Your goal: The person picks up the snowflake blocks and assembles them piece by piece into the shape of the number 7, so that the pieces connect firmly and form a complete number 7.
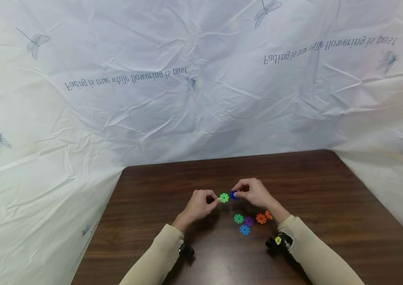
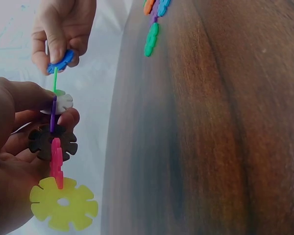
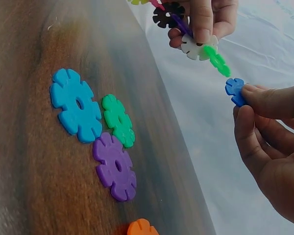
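Light-blue plastic disc (image 1: 245, 232) lies nearest us, on the table (image 1: 151, 182).
Beyond it, the left hand (image 1: 197, 204) pinches the white disc (image 3: 190, 49) of a chain (image 2: 57, 164), the right hand (image 1: 256, 193) a darker blue disc (image 3: 233, 89), just apart from the bright-green disc (image 1: 224, 194); edge grips, we think, leave the other edges free. Behind hangs a printed sheet (image 1: 222, 118).

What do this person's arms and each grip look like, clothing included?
The left sleeve and right sleeve are long and cream-coloured. Also worn are a left black device and a right black device, the latter with a small yellow patch. The left grip and right grip are ungloved.
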